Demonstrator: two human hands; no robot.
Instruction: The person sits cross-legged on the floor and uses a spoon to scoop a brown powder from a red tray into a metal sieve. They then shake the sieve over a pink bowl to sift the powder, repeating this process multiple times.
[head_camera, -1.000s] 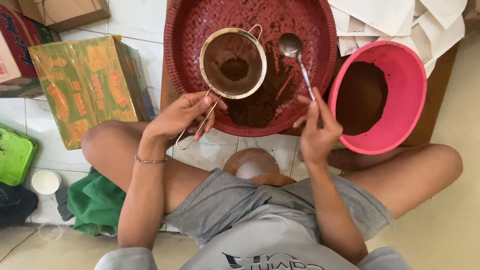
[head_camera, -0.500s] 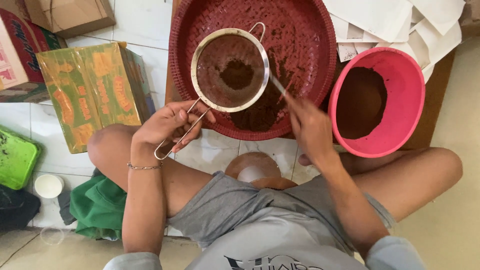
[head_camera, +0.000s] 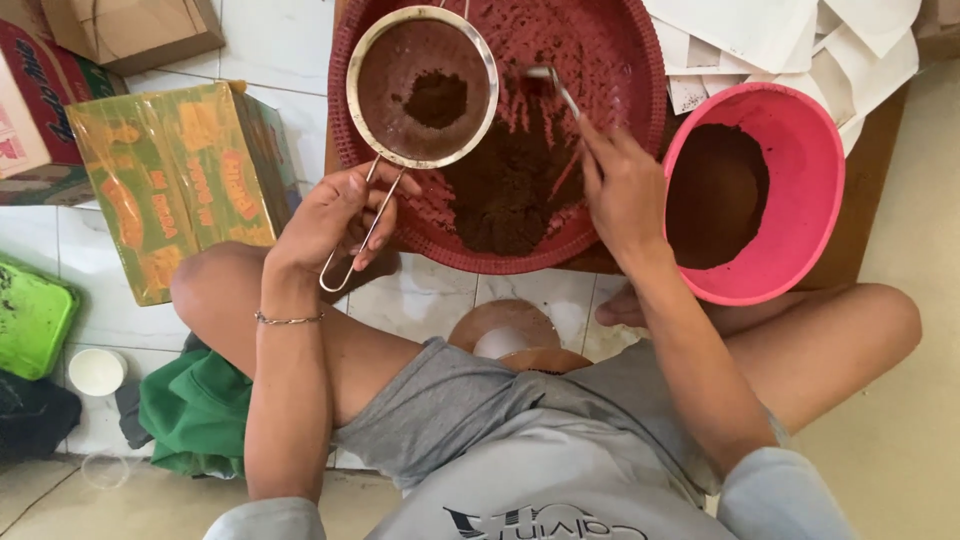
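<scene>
On the tiled floor (head_camera: 300, 50); my left hand (head_camera: 335, 215) gripped the sieve (head_camera: 422, 88) over the tray (head_camera: 600, 60) to catch powder; right hand (head_camera: 625, 190) pinched the spoon (head_camera: 555, 85) w/ fingers closed.

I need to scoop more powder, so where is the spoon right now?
The spoon is in the right hand, over the red tray, just right of the sieve held by the left hand.

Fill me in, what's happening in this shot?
A person sits cross-legged on the floor. The left hand holds a metal sieve by its wire handle over a red woven tray with a heap of brown powder. The right hand holds a spoon over the tray. A pink bowl of powder sits alongside.
</scene>
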